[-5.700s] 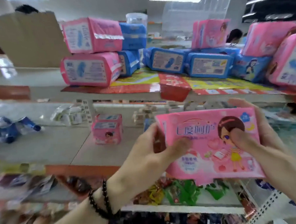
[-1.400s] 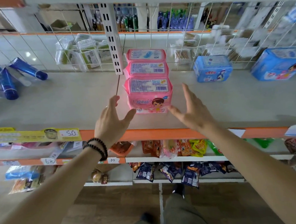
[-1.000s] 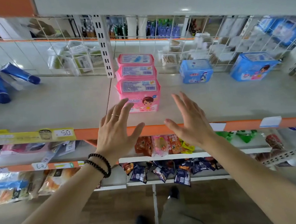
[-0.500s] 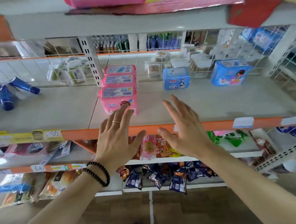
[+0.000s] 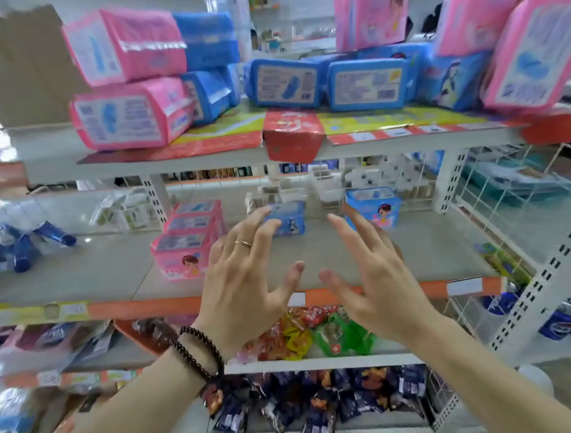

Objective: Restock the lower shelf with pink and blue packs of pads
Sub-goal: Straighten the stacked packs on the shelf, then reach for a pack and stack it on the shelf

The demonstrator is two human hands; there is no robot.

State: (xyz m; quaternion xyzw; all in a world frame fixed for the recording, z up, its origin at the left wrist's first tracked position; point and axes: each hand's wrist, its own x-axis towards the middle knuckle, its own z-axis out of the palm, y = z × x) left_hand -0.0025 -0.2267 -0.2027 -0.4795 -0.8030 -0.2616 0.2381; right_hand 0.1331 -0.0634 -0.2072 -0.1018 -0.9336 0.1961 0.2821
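Both hands hover empty in front of the lower shelf point(image 5: 314, 258), fingers spread: my left hand point(image 5: 244, 280) and my right hand point(image 5: 372, 271). A row of three pink packs point(image 5: 185, 253) stands on that shelf left of my left hand. Two blue packs stand further back: one point(image 5: 291, 219) partly behind my left fingers, one point(image 5: 374, 206) behind my right fingers. On the top shelf point(image 5: 206, 161) lie stacked pink packs point(image 5: 129, 122) at the left, several blue packs point(image 5: 366, 84) in the middle and more pink packs point(image 5: 532, 50) at the right.
Blue tubes point(image 5: 22, 248) lie at the lower shelf's left end. Snack bags point(image 5: 306, 336) fill the shelves below. A white perforated upright point(image 5: 552, 278) and wire grid stand at the right. A red-yellow printed sheet point(image 5: 292, 134) hangs over the top shelf's edge.
My hands let go of the pink pack now standing at the front of the row and drew back, open. The view tilted upward, bringing the top shelf's packs into sight.
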